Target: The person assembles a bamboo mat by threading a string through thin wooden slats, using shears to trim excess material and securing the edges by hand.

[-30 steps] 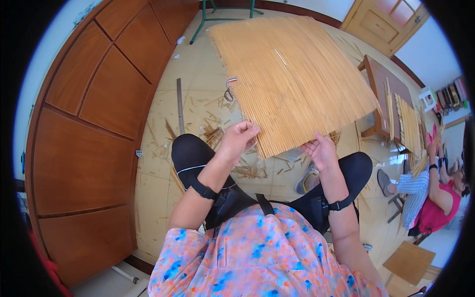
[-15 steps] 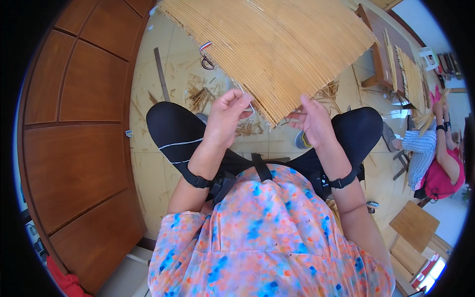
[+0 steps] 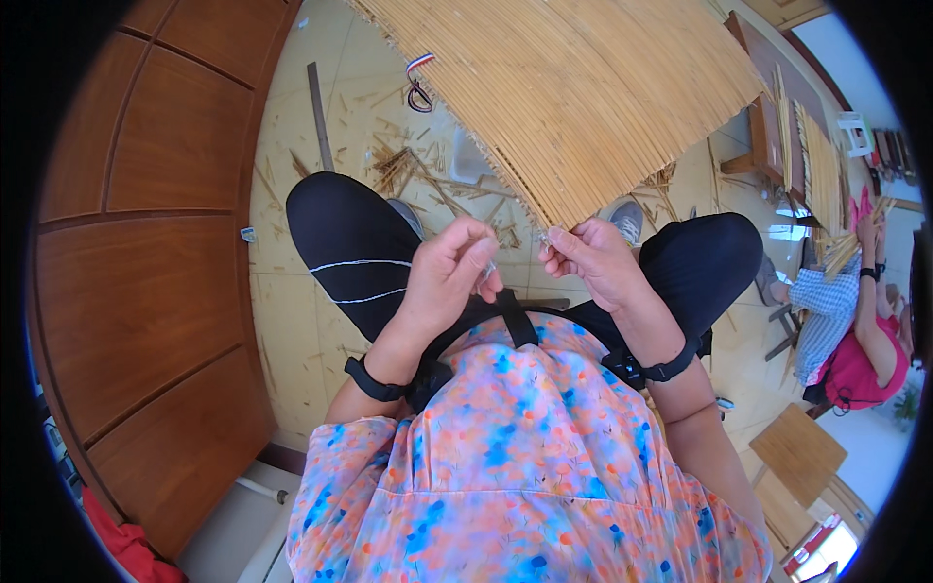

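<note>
A large mat of thin straw-coloured slats slants down toward me, its near corner between my two hands. My right hand is closed, thumb and fingers pinching at that corner. Just left of the corner, my left hand is closed in a pinch, with a bit of thin whitish string showing at its fingertips; it stands apart from the mat. More white string lies across my left knee. A striped ribbon with a dark loop is at the mat's left edge.
Broken slats litter the floor, near a whitish tray and a long dark strip. Wooden cabinet doors stand on the left. At the right, a co-worker handles slats beside a wooden bench. A stool is lower right.
My left hand has moved down and away from the mat's edge. My right hand has moved left and closed at the corner. The mat appears shifted slightly up and right in view.
</note>
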